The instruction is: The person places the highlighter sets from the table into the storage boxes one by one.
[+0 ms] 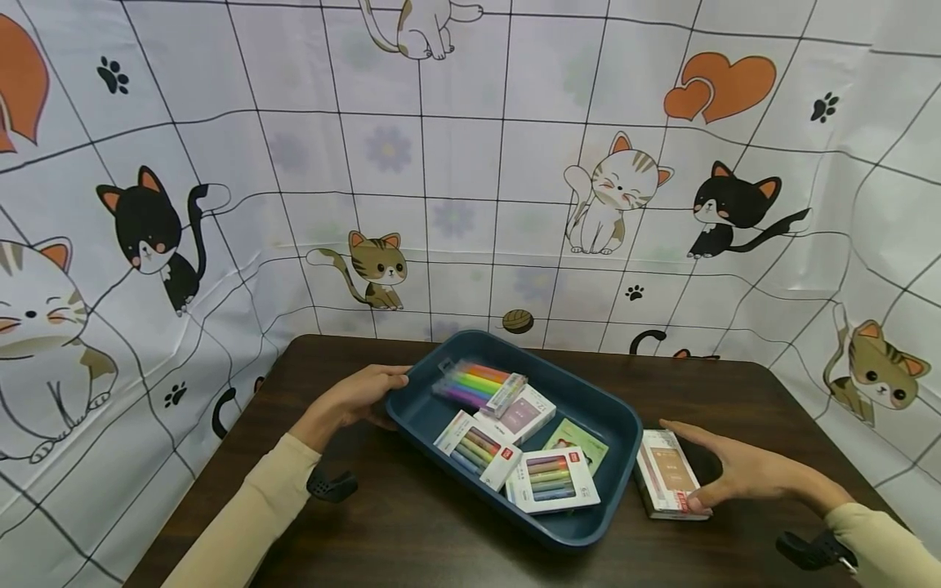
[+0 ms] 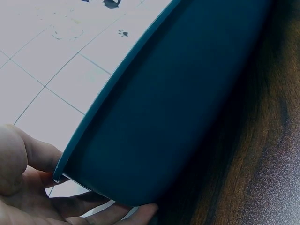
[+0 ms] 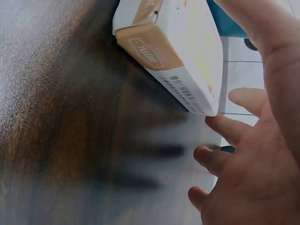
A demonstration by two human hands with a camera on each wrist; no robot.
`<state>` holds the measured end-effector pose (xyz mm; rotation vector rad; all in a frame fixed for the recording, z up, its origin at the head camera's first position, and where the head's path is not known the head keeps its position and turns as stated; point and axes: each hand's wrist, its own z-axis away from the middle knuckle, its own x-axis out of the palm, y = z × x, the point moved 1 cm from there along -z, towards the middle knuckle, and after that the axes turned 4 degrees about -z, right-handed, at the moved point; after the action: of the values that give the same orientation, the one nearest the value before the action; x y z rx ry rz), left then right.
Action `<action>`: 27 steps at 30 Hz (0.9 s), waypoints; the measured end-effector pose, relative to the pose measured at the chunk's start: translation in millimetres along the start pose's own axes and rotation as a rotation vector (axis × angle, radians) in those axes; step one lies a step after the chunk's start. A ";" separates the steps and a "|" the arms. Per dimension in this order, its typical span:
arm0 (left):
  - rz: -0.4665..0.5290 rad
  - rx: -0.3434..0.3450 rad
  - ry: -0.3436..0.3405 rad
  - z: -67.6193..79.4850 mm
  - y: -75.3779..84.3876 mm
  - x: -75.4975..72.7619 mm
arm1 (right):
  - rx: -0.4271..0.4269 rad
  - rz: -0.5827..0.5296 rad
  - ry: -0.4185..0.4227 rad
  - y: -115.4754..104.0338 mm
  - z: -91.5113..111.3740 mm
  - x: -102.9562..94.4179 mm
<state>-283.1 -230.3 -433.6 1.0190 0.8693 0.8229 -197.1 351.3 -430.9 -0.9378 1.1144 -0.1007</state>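
Observation:
My left hand grips the left end of a dark blue plastic tray, thumb at the rim and fingers against the outer wall. In the left wrist view, the tray's side fills the middle. Right of the tray, a white box with a tan panel lies on the table. Around its right side my right hand is spread, thumb over the near end. The right wrist view shows the box's tan and white edge, with the spread fingers beside its corner.
Inside the tray lie a clear pack of rainbow-coloured pens, a white box with a mauve panel, two windowed boxes of coloured sticks and a green packet. A cat-print curtain hangs behind the dark wooden table.

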 end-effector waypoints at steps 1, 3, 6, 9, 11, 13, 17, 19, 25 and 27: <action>0.001 0.000 -0.002 -0.2 -0.4 0.2 | 0.003 -0.001 -0.004 1.5 -0.6 1.1; 0.003 -0.003 -0.002 -0.5 -0.9 0.8 | 0.008 0.000 -0.008 5.0 -1.3 3.8; 0.003 -0.006 -0.003 -0.2 -1.4 1.9 | 0.011 0.006 -0.006 10.0 -1.9 7.5; 0.002 -0.007 -0.001 1.0 0.0 2.1 | 0.006 0.005 0.006 12.1 -3.3 8.8; 0.002 -0.005 -0.001 1.6 1.4 1.1 | 0.003 0.010 0.016 11.6 -4.8 8.1; -0.001 -0.001 0.000 1.5 3.1 0.0 | 0.001 0.015 0.029 10.7 -5.8 7.3; -0.006 0.002 -0.001 0.6 4.5 -0.9 | 0.013 0.008 0.057 9.7 -4.4 7.5; -0.009 -0.001 -0.003 0.6 4.2 -0.7 | 0.010 0.002 0.071 9.4 -3.1 9.0; -0.015 -0.008 -0.001 1.2 3.0 0.6 | -0.002 0.026 0.140 6.9 1.4 14.9; -0.016 -0.005 -0.001 1.5 3.2 0.9 | 0.007 0.035 0.176 5.2 3.0 16.5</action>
<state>-281.9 -229.1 -430.4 1.0067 0.8727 0.8109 -188.7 348.0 -446.0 -0.9154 1.2919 -0.1614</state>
